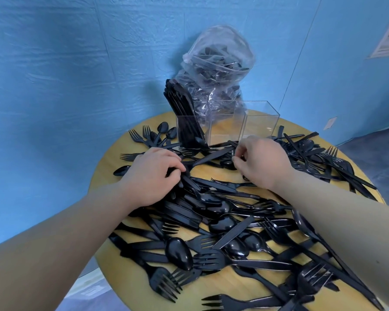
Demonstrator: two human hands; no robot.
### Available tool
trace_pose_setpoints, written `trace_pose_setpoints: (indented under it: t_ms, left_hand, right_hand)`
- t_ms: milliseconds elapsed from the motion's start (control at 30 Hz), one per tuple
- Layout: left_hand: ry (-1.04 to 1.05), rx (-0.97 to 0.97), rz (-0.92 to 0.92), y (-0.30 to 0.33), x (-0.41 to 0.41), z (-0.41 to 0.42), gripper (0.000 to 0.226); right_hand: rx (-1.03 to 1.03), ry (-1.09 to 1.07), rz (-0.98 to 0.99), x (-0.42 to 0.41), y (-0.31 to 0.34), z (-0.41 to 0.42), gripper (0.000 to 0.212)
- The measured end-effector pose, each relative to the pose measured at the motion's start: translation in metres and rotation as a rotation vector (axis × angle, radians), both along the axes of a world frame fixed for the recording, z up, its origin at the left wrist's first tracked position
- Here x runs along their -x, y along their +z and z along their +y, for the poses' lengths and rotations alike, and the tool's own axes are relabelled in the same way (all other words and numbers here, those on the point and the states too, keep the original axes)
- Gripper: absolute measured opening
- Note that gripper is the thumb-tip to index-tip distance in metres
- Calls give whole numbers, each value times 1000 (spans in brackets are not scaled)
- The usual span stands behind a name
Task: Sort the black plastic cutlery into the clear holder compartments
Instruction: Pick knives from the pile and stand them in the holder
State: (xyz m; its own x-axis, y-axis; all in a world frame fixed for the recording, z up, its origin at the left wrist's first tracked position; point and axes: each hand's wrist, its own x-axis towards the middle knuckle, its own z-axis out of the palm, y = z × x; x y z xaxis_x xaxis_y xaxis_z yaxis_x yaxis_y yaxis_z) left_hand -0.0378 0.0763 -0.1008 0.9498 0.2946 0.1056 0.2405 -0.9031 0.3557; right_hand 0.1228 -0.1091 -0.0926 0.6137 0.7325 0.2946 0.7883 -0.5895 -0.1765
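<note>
L hand (153, 173) curled round bundle of black plastic knives (190, 184) | R hand (259, 160) fingertips pinched on a black piece, type unclear | black plastic cutlery (222, 232) strewn over round wooden table (213, 290) | clear 3-compartment holder (228, 124) at far edge, L compartment held upright pieces.
</note>
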Motion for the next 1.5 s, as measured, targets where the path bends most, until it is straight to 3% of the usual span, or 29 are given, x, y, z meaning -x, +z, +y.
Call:
trace_pose_setpoints:
  t_ms: [200,267,367,500,600,767,900,1033,1300,1500]
  left_hand:
    - [-19,-80,74,-1,0,-3,39]
    - [-52,-110,133,-2,-1,-4,40]
    - [-85,-83,128,-3,0,-2,38]
    - [-105,-44,80,2,8,4,37]
    - [4,-87,37,3,15,16,36]
    - [119,-146,109,-5,21,34,40]
    - [113,-106,101,-7,23,32,39]
    - [104,-76,90,-6,25,31,39]
    - [124,-48,64,-6,27,30,24]
    - [117,-17,33,-6,27,28,28]
  right_hand:
    - [68,44,30,2,0,0,22]
    - [0,51,1,4,0,5,28]
    - [-103,173,-41,11,5,20,18]
    - [177,324,-54,16,2,46,32]
    - [298,295,-79,16,-4,54,36]
    - [273,233,-148,17,-1,56,40]
    - [216,249,-107,22,-3,62,41]
    - [301,248,-144,21,-7,66,49]
    - [287,148,-213,16,-1,61,43]
    - [184,125,-218,11,1,53,37]
